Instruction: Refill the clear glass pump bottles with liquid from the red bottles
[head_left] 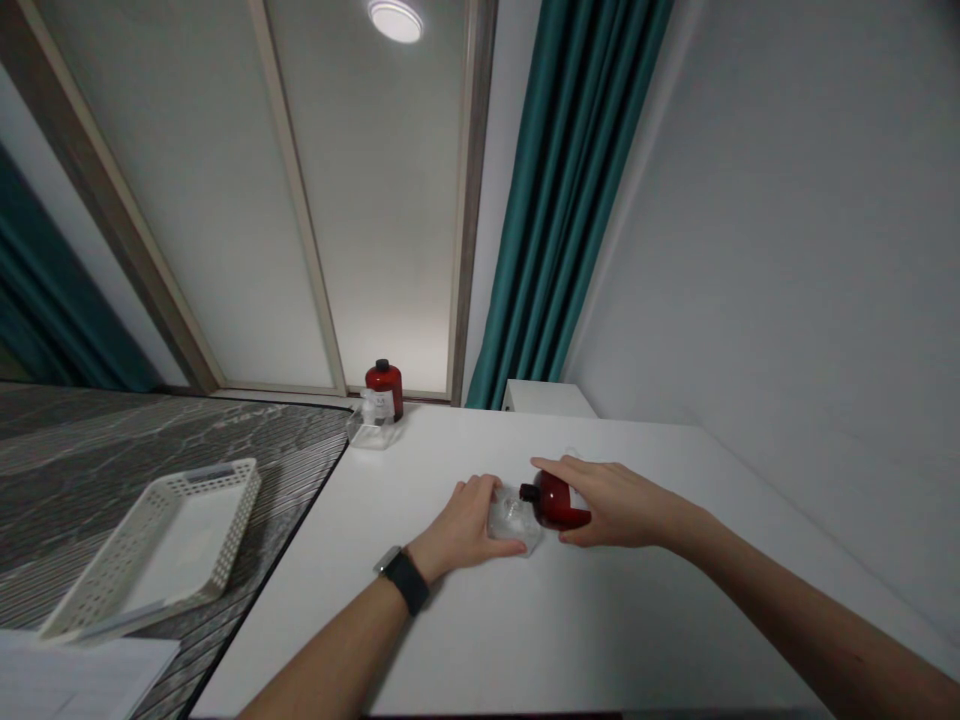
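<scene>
My right hand grips a dark red bottle with a black cap and a pale label. The bottle lies tilted on its side, its cap pointing left. Just left of it, a transparent plastic package rests on the white table. My left hand holds that package by its left side, thumb along the near edge and fingers at the far edge. The bottle's cap end overlaps the package in view; whether they touch I cannot tell. A dark watch sits on my left wrist.
Another red bottle with a black cap stands at the table's far left corner, behind a second transparent plastic package. To the left, a white perforated basket and white papers lie on a grey patterned surface. A wall borders the right.
</scene>
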